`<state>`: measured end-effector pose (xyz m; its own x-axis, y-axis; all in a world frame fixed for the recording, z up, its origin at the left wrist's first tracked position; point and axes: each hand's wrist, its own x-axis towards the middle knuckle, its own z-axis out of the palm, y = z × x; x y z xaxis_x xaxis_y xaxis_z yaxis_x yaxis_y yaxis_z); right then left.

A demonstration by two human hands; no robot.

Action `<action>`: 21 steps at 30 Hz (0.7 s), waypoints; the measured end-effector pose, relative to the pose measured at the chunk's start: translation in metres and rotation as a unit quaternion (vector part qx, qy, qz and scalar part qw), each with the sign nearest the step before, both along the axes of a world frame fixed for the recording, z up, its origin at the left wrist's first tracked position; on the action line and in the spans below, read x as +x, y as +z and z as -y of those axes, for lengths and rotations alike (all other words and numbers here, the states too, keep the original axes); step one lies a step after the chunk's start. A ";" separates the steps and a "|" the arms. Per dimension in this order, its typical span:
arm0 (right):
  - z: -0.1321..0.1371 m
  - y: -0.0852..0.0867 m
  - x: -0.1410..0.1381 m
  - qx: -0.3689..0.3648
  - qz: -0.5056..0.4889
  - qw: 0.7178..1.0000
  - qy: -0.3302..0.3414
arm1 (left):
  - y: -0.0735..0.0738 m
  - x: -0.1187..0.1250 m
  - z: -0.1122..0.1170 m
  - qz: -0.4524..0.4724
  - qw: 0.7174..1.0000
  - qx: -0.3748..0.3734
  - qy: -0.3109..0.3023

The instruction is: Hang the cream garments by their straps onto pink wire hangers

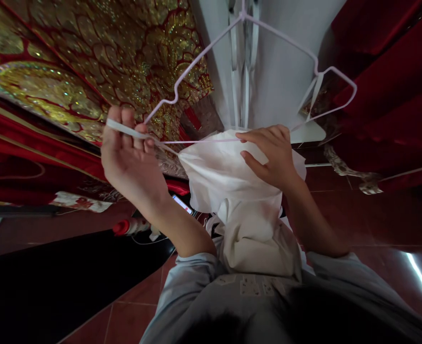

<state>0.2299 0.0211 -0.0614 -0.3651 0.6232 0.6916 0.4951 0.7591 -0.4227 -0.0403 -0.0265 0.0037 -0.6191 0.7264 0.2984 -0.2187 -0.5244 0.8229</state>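
Note:
A pale pink wire hanger (204, 51) hangs in front of me, with a white garment (228, 167) draped below its bottom bar. My left hand (132, 157), palm toward me, is at the hanger's left end. A white strap (125, 129) runs across its fingers and is hooked over them, stretching toward the garment. At the right end, another thin strap (316, 95) loops over the hanger's notch. My right hand (270, 155) is by the bottom bar, over the garment, thumb and index finger apart; the index fingertip meets the bar. Its other fingers are partly hidden.
Gold sequined red garments (153, 62) hang at the left, dark red cloth (386, 76) at the right. White cabinet doors (279, 81) stand behind the hanger. Below my left arm are a lit phone (182, 204), a red-capped bottle (123, 227) and a black surface (71, 272).

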 end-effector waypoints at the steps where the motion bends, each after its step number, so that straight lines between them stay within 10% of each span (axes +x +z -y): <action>1: -0.001 -0.001 0.002 -0.002 0.000 1.000 -0.001 | -0.009 -0.006 -0.001 -0.016 0.999 -0.012 0.031; 6: -0.001 -0.003 0.001 0.013 -0.025 1.000 -0.002 | -0.041 -0.010 -0.006 -0.070 0.995 -0.060 0.030; 13: 0.001 0.007 0.001 0.083 -0.081 0.993 0.002 | -0.031 0.050 -0.012 -0.003 0.992 0.015 -0.122; 17: -0.019 0.000 0.029 0.143 -0.262 0.942 -0.156 | -0.030 0.057 -0.017 0.024 0.995 -0.022 -0.094; 21: -0.034 0.004 0.056 0.022 -0.263 0.941 -0.214 | -0.036 0.060 -0.021 0.041 0.995 -0.007 -0.087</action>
